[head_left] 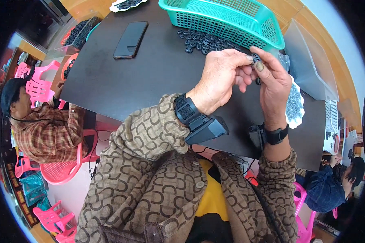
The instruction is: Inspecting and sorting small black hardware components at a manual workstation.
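Note:
Over the right part of the dark table, my left hand [218, 77] and my right hand [275, 91] meet at the fingertips. Between them is a small black oval plastic piece [256, 58] with holes in it, pinched by thumb and finger from both sides. The fingers cover part of it. Just beyond my hands, a loose pile of similar black pieces [202, 42] lies against a green plastic basket [227, 34]. Beside my right wrist sits a white scalloped dish [299, 121] heaped with tiny greyish parts, too small to make out.
A phone [130, 39] lies on the table [109, 85] at the left. At the right stands a clear plastic bin [312, 60]. Another white dish [127, 5] with dark pieces is at the far edge. One person [48, 129] sits at left, another [328, 190] at right.

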The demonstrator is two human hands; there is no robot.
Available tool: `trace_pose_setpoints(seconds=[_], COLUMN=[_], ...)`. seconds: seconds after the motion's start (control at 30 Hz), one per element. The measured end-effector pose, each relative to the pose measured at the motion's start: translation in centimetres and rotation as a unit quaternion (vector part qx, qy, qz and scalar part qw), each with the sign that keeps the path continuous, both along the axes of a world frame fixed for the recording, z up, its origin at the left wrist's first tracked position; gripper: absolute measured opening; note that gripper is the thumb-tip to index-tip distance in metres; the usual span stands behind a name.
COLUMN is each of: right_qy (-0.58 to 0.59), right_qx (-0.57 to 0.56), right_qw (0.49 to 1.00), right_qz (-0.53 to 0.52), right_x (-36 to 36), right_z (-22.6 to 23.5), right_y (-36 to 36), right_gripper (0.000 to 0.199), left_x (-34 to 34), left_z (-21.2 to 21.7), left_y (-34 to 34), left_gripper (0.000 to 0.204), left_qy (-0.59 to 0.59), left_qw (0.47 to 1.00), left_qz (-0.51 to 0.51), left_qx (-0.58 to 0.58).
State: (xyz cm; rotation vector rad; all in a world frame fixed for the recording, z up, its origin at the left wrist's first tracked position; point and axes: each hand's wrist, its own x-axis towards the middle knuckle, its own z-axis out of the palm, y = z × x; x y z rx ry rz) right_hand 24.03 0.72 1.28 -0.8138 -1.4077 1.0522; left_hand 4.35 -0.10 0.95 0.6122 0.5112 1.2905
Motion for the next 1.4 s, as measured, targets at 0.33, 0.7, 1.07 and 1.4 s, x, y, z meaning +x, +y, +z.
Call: trace_pose_setpoints(seconds=[0.33,0.7,1.07,1.4], right_qy=[0.004,0.015,-0.015,-0.025], right_qx=[0.005,-0.005,0.03,0.109], right_qw=[1.0,0.999,0.999,0.994], right_qz=[0.028,0.039,0.027,0.012], right_x=[1.3,1.5,1.5,1.2], right_z=[-0.7,-0.3,1.2,2.7], right_y=[0.5,1.0,0.6,0.1], right_gripper=[0.046,0.044,0.047,0.043], left_x=[0.2,0.0,-1.3,-1.8], left_z=[0.3,0.9,2.1,1.4], left_y=[-0.4,-0.1,0.9,2.5], left_gripper=[0.022,0.022,0.016,0.019], left_qy=[-0.002,0.004,0.045,-0.041], left_qw=[1.0,1.0,0.998,0.989], left_qz=[0.015,0.012,-0.026,-0.141], left_qx=[-0.001,0.011,0.035,0.035])
